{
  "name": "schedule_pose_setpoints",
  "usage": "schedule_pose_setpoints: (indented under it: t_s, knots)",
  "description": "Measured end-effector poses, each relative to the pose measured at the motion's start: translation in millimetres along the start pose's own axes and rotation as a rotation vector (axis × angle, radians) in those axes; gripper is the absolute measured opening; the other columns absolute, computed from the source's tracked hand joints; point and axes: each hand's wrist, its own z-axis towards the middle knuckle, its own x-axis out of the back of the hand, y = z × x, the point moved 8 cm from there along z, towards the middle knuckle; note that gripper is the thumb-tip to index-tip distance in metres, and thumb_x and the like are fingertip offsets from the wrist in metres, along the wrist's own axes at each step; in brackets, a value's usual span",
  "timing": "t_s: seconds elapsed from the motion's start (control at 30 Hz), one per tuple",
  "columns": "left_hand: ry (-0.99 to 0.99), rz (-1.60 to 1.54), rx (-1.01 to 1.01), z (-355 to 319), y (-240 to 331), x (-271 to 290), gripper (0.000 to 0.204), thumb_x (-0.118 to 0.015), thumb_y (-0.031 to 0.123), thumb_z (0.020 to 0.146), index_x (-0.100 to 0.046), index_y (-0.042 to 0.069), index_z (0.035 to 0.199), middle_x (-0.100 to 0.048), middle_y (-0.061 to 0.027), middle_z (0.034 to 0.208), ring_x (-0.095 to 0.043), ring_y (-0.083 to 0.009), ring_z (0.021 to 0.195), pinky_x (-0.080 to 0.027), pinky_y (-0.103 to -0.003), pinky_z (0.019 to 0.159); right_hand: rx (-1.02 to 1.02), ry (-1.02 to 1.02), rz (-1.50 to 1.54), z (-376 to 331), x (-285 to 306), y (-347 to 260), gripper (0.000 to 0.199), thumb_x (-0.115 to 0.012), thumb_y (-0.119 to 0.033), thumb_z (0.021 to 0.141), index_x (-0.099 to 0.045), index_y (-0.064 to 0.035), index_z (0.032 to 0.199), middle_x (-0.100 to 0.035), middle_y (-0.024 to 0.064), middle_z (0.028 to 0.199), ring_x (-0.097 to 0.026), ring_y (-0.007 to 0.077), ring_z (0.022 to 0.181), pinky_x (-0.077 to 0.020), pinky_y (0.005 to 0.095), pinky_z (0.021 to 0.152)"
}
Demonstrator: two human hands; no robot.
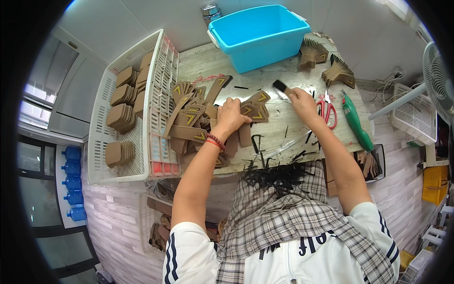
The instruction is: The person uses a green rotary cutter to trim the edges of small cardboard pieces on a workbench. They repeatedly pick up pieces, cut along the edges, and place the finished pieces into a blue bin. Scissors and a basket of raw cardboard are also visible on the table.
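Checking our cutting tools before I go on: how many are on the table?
2. Red-handled scissors lie just right of the right hand; a green-handled cutter lies beside them, nearer the table's right edge. Others may be hidden under the brown pieces.

One blue tub [257, 35], one white crate [124, 156], one red scissors [326, 111], one green tool [355, 122], two fanned stacks [326, 64] — five water bottles [73, 183], one fan [439, 80].
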Motion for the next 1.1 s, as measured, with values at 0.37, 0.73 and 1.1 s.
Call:
schedule_pose_setpoints:
  t_s: [0.37, 0.73, 1.1]
  knots:
    - [-0.065, -0.810, 0.339, 52.0, -5.8, -16.3, 0.043, -0.072, 0.026, 0.082, -0.057, -0.006, 0.107, -0.067, -0.0154, 0.092, -0.066, -0.0270, 0.086, -0.053, -0.040, 0.071, 0.335, 0.526, -0.330, -55.9, 30.4, -95.0, 0.040, -0.054, -0.002, 0.082, -0.055, 0.0000, 0.122, -0.063, 0.0117, 0.103, -0.064, 0.0266, 0.087, -0.0563, 0.0320, 0.069]
    - [-0.199, -1.104, 0.716, 15.3, 3.5, -36.5, 0.033, -0.062, 0.024, 0.086, -0.053, -0.001, 0.107, -0.053, -0.0074, 0.083, -0.051, -0.0188, 0.066, -0.043, -0.032, 0.057, -0.032, 0.135, -0.106, -45.1, -41.5, -38.8, 0.046, -0.062, -0.037, 0.085, -0.062, -0.0036, 0.116, -0.063, 0.0157, 0.106, -0.056, 0.0327, 0.103, -0.0434, 0.0422, 0.091]
    - [-0.171, -1.271, 0.666, 25.1, 7.5, -44.1, 0.022, -0.069, 0.003, 0.079, -0.065, 0.001, 0.101, -0.068, -0.0120, 0.093, -0.066, -0.0246, 0.077, -0.054, -0.043, 0.069, -0.095, -0.165, 0.579, -36.9, -71.3, -40.3, 0.043, -0.071, -0.027, 0.078, -0.063, -0.0009, 0.112, -0.065, 0.0125, 0.090, -0.063, 0.0243, 0.081, -0.0495, 0.0373, 0.074]
